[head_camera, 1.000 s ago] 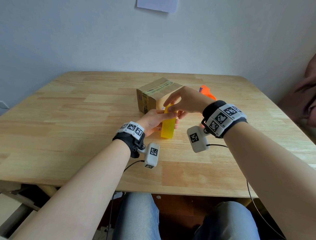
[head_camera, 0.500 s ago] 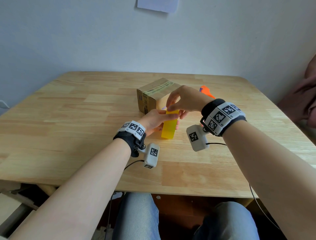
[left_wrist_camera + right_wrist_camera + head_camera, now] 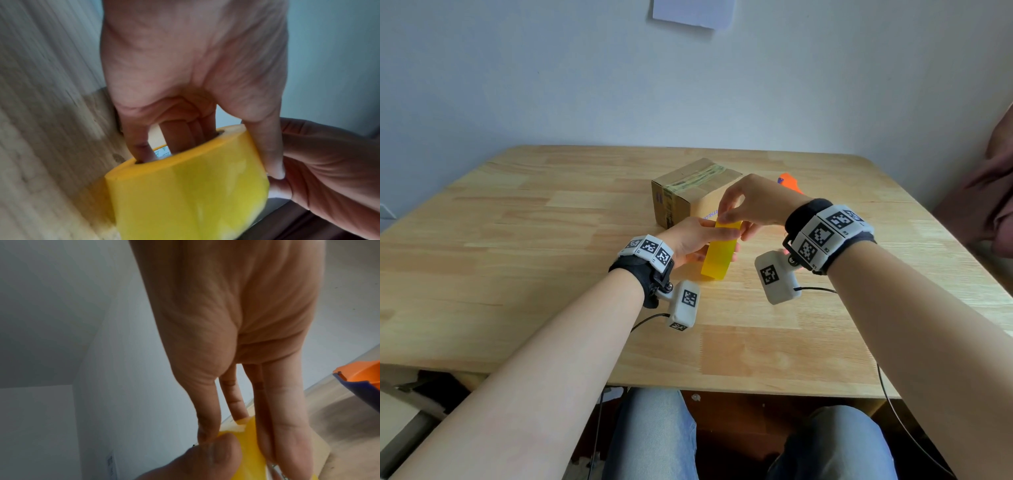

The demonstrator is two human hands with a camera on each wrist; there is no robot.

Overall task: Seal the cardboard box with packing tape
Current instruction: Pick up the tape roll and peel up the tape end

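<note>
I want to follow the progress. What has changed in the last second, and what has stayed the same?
Little changed. The right hand shifted slightly along the top of the tape roll, picking at its edge. The left hand still grips the roll, upright on the table. The box and the orange tool behind it have not moved.

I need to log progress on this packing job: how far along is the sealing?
Done: the cardboard box stands closed, with old tape across its top. In hand: the left hand holds the yellow tape roll through its core while the right hand picks at its edge. Left: pulling a strip, laying it, cutting it.
</note>
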